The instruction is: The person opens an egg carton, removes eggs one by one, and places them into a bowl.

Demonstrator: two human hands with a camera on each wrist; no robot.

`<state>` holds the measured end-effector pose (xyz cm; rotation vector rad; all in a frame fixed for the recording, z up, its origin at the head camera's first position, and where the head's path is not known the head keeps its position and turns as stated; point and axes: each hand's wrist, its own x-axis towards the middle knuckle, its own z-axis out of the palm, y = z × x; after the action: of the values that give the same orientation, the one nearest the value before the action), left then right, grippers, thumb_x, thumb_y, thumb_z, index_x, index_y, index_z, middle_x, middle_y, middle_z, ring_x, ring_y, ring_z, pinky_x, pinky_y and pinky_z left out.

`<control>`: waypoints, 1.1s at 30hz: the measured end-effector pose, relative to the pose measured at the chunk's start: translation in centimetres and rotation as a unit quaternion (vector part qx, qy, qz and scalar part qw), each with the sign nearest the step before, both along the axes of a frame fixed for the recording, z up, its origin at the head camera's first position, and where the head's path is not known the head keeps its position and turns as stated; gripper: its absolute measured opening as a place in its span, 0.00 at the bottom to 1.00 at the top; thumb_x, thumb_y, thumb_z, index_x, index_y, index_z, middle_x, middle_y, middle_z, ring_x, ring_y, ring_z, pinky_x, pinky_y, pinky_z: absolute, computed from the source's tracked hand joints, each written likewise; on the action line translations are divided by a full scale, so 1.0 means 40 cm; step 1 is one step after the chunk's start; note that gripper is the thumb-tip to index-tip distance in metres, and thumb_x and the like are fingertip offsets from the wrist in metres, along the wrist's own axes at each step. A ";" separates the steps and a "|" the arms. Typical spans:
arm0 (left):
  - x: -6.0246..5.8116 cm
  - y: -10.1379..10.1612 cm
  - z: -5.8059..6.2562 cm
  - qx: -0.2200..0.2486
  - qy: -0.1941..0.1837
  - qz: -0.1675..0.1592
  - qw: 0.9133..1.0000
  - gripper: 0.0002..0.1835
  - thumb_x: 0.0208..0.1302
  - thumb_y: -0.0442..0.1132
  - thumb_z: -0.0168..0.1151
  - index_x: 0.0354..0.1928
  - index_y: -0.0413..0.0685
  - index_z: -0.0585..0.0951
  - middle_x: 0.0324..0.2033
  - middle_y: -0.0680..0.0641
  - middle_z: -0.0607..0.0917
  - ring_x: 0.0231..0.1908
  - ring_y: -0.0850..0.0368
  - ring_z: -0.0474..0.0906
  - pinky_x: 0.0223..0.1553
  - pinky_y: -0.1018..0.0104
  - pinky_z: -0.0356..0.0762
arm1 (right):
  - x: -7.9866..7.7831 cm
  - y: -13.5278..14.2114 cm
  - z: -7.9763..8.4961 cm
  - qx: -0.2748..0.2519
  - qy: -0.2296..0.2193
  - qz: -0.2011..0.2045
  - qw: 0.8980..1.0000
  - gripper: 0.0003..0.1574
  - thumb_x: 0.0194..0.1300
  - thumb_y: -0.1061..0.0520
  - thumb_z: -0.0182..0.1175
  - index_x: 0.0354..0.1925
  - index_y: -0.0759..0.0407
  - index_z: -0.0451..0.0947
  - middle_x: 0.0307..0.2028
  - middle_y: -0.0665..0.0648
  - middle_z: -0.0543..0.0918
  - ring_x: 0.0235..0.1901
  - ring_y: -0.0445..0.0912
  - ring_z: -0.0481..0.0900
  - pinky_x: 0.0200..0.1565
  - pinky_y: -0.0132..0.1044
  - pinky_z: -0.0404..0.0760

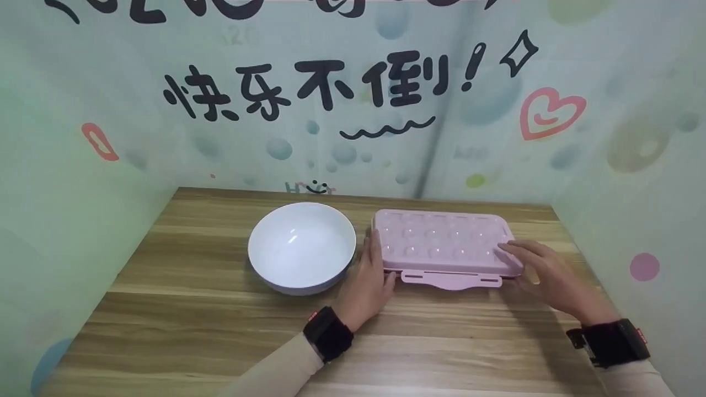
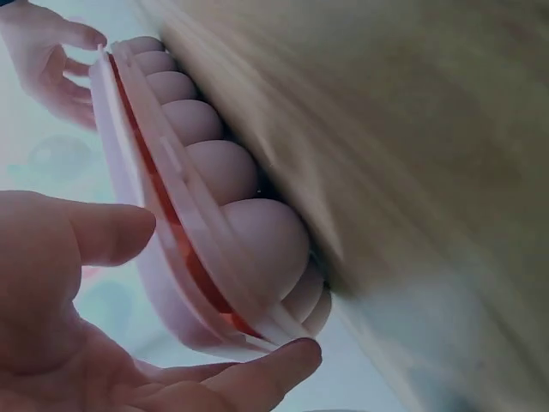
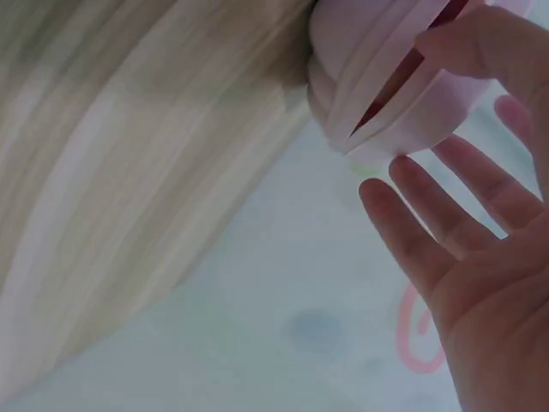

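A pink plastic egg box [image 1: 441, 242] with rows of small bumps on its lid lies flat on the table. Its front clasp flap [image 1: 452, 279] sticks out toward me. Rounded egg cups [image 2: 266, 245] form its underside, and something red [image 2: 202, 270] shows in the slit between lid and base. My left hand [image 1: 367, 286] lies along the box's left end, fingers extended against it. At the right end is my right hand [image 1: 551, 275], its fingertips at the lid's edge and its thumb [image 3: 463, 43] by the slit. What fills the box is mostly hidden.
A white bowl [image 1: 301, 245] stands just left of the box, close to my left hand. The wood-grain table [image 1: 220, 331] meets a printed backdrop [image 1: 309, 160] at its back and sides. Each wrist wears a black band [image 1: 328, 333].
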<state>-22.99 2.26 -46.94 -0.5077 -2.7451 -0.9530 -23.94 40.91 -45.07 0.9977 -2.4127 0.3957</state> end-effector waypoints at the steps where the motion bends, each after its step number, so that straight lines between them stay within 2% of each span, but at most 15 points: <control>1: 0.000 0.000 -0.003 0.002 -0.004 0.003 1.000 0.50 0.74 0.42 0.67 0.83 0.32 0.46 0.79 0.27 0.59 0.74 0.35 0.67 0.73 0.47 0.69 | -0.002 0.006 -0.003 -0.007 -0.002 0.000 1.000 0.50 0.38 0.75 0.81 0.63 0.64 0.82 0.56 0.68 0.84 0.54 0.64 0.84 0.69 0.17 0.58; 6: -0.005 -0.003 -0.009 0.010 -0.013 0.013 1.000 0.47 0.75 0.40 0.65 0.81 0.27 0.49 0.73 0.25 0.69 0.69 0.34 0.74 0.68 0.46 0.75 | 0.004 0.032 -0.008 -0.025 -0.022 -0.033 0.999 0.43 0.45 0.72 0.82 0.62 0.60 0.85 0.60 0.65 0.85 0.56 0.63 0.83 0.67 0.14 0.56; 9: -0.009 -0.005 -0.003 0.015 -0.029 0.016 0.999 0.44 0.77 0.40 0.63 0.81 0.25 0.49 0.71 0.25 0.72 0.66 0.35 0.77 0.66 0.47 0.77 | 0.005 0.039 -0.006 -0.038 -0.007 -0.042 0.998 0.43 0.47 0.73 0.80 0.64 0.58 0.84 0.62 0.62 0.85 0.57 0.61 0.84 0.64 0.14 0.61; 11: -0.011 -0.005 0.003 0.018 -0.036 0.018 0.999 0.43 0.78 0.40 0.61 0.80 0.24 0.50 0.69 0.25 0.74 0.64 0.36 0.79 0.65 0.47 0.78 | 0.003 0.041 -0.003 -0.050 0.000 -0.041 0.998 0.43 0.49 0.74 0.79 0.64 0.58 0.84 0.63 0.62 0.85 0.59 0.54 0.84 0.63 0.15 0.63; 14: -0.011 -0.004 0.008 0.014 -0.039 0.021 0.999 0.41 0.79 0.39 0.59 0.79 0.21 0.51 0.64 0.24 0.78 0.60 0.37 0.82 0.62 0.47 0.81 | -0.004 0.042 0.005 -0.071 -0.001 -0.045 0.996 0.41 0.53 0.75 0.76 0.65 0.59 0.83 0.62 0.62 0.84 0.61 0.38 0.80 0.61 0.14 0.64; 17: -0.012 0.001 0.006 -0.005 0.000 0.028 1.000 0.35 0.79 0.37 0.59 0.75 0.19 0.58 0.57 0.24 0.82 0.54 0.36 0.86 0.55 0.47 0.84 | -0.016 0.043 0.019 -0.095 -0.014 -0.058 0.994 0.38 0.59 0.75 0.73 0.67 0.58 0.81 0.61 0.62 0.84 0.61 0.26 0.73 0.60 0.15 0.66; 20: -0.010 0.006 -0.001 -0.040 0.064 0.037 0.996 0.25 0.75 0.33 0.62 0.65 0.21 0.70 0.46 0.28 0.85 0.44 0.35 0.87 0.46 0.47 0.87 | -0.040 0.040 0.038 -0.126 -0.027 -0.065 0.989 0.34 0.65 0.74 0.68 0.68 0.60 0.79 0.60 0.63 0.84 0.60 0.24 0.73 0.61 0.16 0.68; 23: -0.009 0.009 -0.006 -0.071 0.112 0.043 0.990 0.15 0.71 0.31 0.65 0.52 0.27 0.75 0.36 0.35 0.83 0.35 0.38 0.86 0.37 0.49 0.87 | -0.069 0.033 0.055 -0.160 -0.037 -0.075 0.984 0.28 0.71 0.72 0.63 0.67 0.62 0.79 0.58 0.63 0.84 0.59 0.24 0.73 0.60 0.15 0.69; 26: -0.008 0.008 -0.004 -0.065 0.107 0.041 0.991 0.16 0.71 0.32 0.66 0.53 0.27 0.75 0.36 0.36 0.82 0.36 0.38 0.85 0.38 0.49 0.86 | -0.101 0.025 0.070 -0.194 -0.049 -0.092 0.976 0.23 0.76 0.68 0.59 0.66 0.63 0.79 0.57 0.64 0.83 0.57 0.23 0.74 0.58 0.15 0.70; 28: -0.009 0.007 -0.002 -0.060 0.087 0.038 0.994 0.21 0.72 0.33 0.66 0.58 0.24 0.74 0.38 0.34 0.82 0.38 0.37 0.86 0.41 0.48 0.86 | -0.124 0.019 0.079 -0.215 -0.056 -0.107 0.969 0.21 0.79 0.65 0.58 0.67 0.62 0.78 0.57 0.65 0.83 0.56 0.22 0.75 0.57 0.14 0.71; 30: -0.010 0.007 -0.002 -0.055 0.071 0.038 0.995 0.27 0.73 0.35 0.67 0.64 0.23 0.71 0.39 0.34 0.83 0.39 0.36 0.86 0.42 0.48 0.86 | -0.147 0.011 0.090 -0.236 -0.067 -0.121 0.962 0.21 0.81 0.60 0.56 0.68 0.61 0.76 0.57 0.64 0.83 0.55 0.21 0.75 0.55 0.15 0.71; 33: -0.014 0.007 -0.005 -0.066 0.066 0.036 0.995 0.30 0.73 0.37 0.67 0.67 0.22 0.70 0.40 0.32 0.83 0.39 0.36 0.86 0.43 0.48 0.86 | -0.181 -0.002 0.103 -0.262 -0.078 -0.139 0.952 0.22 0.83 0.54 0.54 0.68 0.62 0.72 0.55 0.61 0.82 0.54 0.19 0.75 0.53 0.17 0.71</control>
<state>-23.57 2.54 -47.14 -0.4721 -2.6985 -0.6998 -31.16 40.84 -40.95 0.4004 -2.3413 0.9747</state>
